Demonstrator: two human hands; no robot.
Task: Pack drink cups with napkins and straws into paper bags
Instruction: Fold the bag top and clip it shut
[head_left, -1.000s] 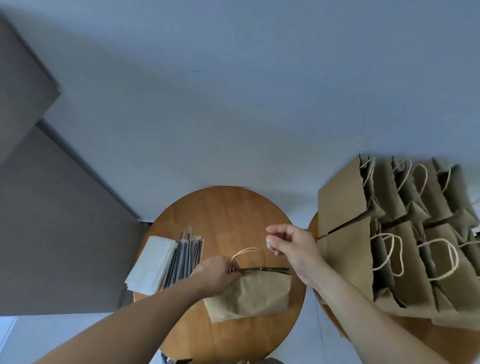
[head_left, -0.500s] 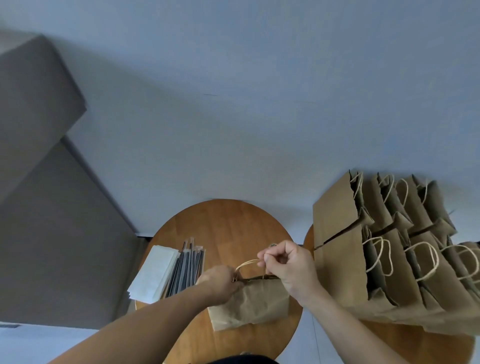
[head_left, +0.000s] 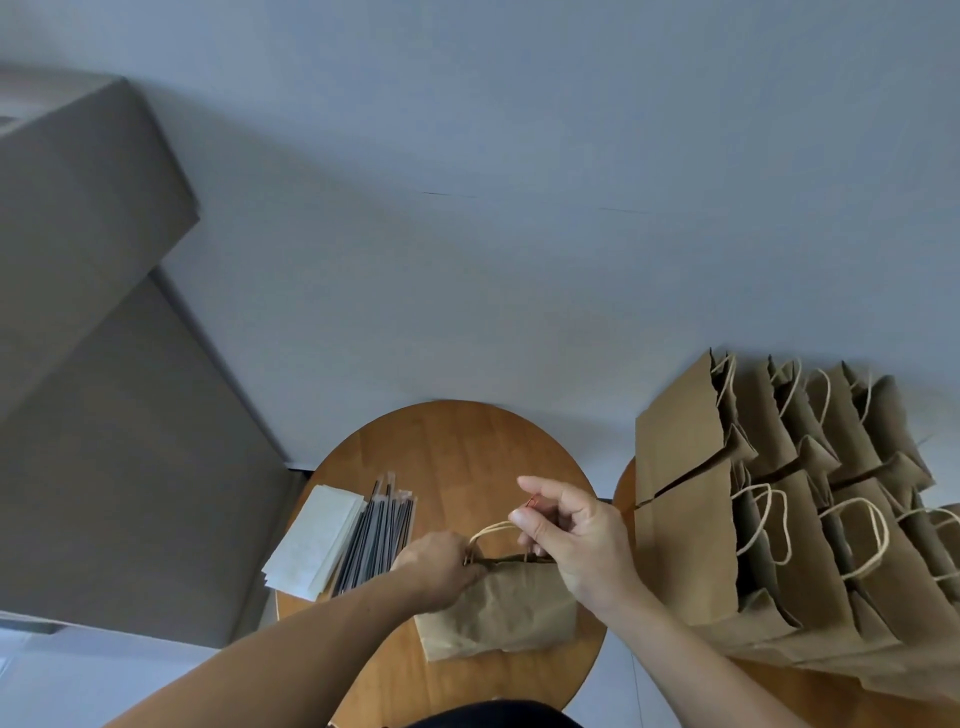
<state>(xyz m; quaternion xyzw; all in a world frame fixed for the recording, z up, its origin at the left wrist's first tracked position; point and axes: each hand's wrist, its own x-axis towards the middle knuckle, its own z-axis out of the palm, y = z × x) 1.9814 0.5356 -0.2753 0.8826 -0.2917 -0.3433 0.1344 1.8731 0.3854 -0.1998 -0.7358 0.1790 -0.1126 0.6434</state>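
The round wooden surface (head_left: 457, 452) in front of you carries everything for this step. A second surface (head_left: 623, 493) to its right holds a crowd of upright paper bags (head_left: 779, 519), well apart from your work. The bag (head_left: 504, 608) you are working on sits at the near edge of the round surface. Its mouth is pressed to a thin dark line that runs left to right, on the side away from you. A stack of white napkins (head_left: 311, 540) lies at the left edge, with the wrapped straws (head_left: 382, 535) touching its right side. Both point away from you. Your left hand (head_left: 436, 566) grips the left end of the bag's mouth. Your right hand (head_left: 576, 540) hangs over the right end with its fingers curled beside the cord handle (head_left: 491, 529). I cannot tell whether it pinches cord, paper or nothing. No cup is in view. The mouth lies straight between your hands, so opening it looks like the next step. After that, your left hand is much the nearer one for napkins and straws.
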